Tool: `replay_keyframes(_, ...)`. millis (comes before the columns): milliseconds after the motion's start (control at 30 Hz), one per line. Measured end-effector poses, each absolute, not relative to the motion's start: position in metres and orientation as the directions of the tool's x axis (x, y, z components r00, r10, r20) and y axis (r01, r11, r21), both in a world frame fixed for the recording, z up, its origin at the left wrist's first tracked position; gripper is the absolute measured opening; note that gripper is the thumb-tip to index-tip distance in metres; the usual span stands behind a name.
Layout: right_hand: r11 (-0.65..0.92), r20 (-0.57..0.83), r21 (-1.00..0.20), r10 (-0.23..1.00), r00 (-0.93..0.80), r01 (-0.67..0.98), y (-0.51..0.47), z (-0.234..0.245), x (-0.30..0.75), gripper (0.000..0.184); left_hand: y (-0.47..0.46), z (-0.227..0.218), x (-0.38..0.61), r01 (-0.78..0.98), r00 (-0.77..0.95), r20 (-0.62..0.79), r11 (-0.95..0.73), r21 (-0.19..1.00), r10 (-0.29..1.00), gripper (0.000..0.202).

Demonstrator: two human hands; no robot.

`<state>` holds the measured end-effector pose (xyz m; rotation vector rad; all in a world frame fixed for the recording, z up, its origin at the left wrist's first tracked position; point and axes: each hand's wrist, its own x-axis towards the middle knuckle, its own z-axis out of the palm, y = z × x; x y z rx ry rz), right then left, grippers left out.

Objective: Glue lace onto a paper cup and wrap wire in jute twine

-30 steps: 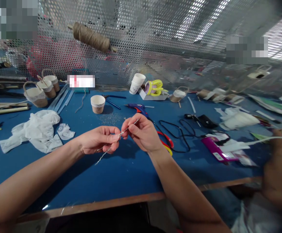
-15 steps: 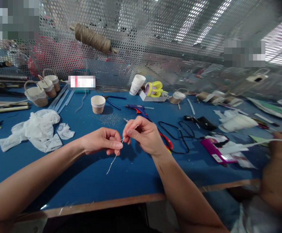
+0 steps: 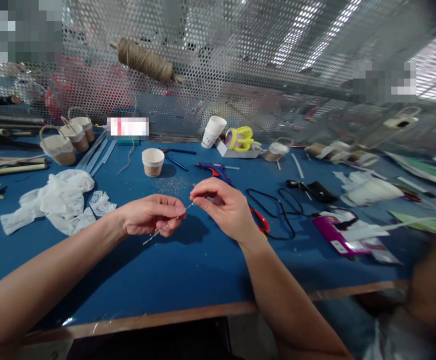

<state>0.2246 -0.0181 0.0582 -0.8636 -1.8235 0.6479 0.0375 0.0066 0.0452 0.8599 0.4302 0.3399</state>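
Observation:
A thin, pale twisted wire or cord [image 3: 157, 232] runs between my hands above the blue table [image 3: 187, 285]. My left hand [image 3: 153, 215] pinches it between thumb and fingers, and its loose end points down to the left. My right hand [image 3: 221, 202] is closed on the other end, thumb against fingertips, with the two hands slightly apart. Just beyond them stands a small cup [image 3: 153, 163] with a white rim and brown wrapping. A blue glue gun [image 3: 218, 172] lies behind my right hand, and red-handled pliers [image 3: 260, 220] are partly hidden by it.
White lace fabric [image 3: 62, 195] lies left, with small handled baskets [image 3: 58, 150] behind it. Stacked paper cups [image 3: 213, 131], yellow scissors [image 3: 245, 137] and blue pliers [image 3: 178, 157] are at the back. Rightward are a black cable [image 3: 278, 212], a purple box [image 3: 332, 235] and another person's arm [image 3: 433, 270].
My hands have drawn slightly apart, the left moving a little left. The twisted strand now lies more level, its loose end shifted left and up.

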Motion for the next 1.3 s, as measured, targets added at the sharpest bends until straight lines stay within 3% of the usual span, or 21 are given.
replay_keyframes(100, 0.715, 0.586, -0.57, 0.699, -0.41, 0.405, -0.018, 0.062, 0.229, 0.003, 0.011, 0.044, 0.034, -0.102, 0.874, -0.236, 0.635, 0.766, 0.424, 0.017)
replay_keyframes(167, 0.675, 0.582, -0.618, 0.737, -0.343, 0.403, -0.018, 0.062, 0.231, 0.008, 0.012, 0.044, 0.032, -0.098, 0.876, -0.234, 0.631, 0.77, 0.422, 0.017)
replay_keyframes(267, 0.492, 0.469, -0.845, 0.87, -0.153, 0.208, -0.017, 0.057, 0.23, 0.015, 0.011, 0.044, 0.032, -0.12, 0.882, -0.203, 0.618, 0.777, 0.426, 0.017)
replay_keyframes(367, 0.316, 0.319, -0.947, 0.917, -0.239, -0.05, -0.016, 0.053, 0.226, 0.009, 0.007, 0.041, 0.035, -0.169, 0.886, -0.158, 0.622, 0.764, 0.435, 0.018)
replay_keyframes(500, 0.271, 0.32, -0.943, 0.897, -0.305, -0.191, -0.018, 0.052, 0.22, 0.011, 0.002, 0.035, 0.039, -0.178, 0.905, -0.136, 0.651, 0.738, 0.402, 0.025)
replay_keyframes(867, 0.353, 0.451, -0.888, 0.797, -0.402, -0.296, -0.027, 0.058, 0.226, 0.01, -0.001, 0.026, 0.04, -0.082, 0.951, -0.131, 0.635, 0.768, 0.281, 0.044)
replay_keyframes(1033, 0.288, 0.412, -0.902, 0.795, -0.445, -0.32, -0.036, 0.065, 0.224, 0.011, -0.012, 0.023, 0.046, -0.066, 0.979, -0.078, 0.658, 0.75, 0.187, 0.042)
replay_keyframes(1167, 0.231, 0.352, -0.923, 0.83, -0.433, -0.307, -0.036, 0.065, 0.221, 0.012, -0.016, 0.023, 0.049, -0.104, 0.949, -0.107, 0.616, 0.781, 0.295, 0.037)
replay_keyframes(1300, 0.255, 0.326, -0.941, 0.862, -0.388, -0.223, -0.031, 0.062, 0.223, 0.015, -0.011, 0.032, 0.05, -0.057, 0.868, -0.153, 0.401, 0.914, 0.472, 0.035)
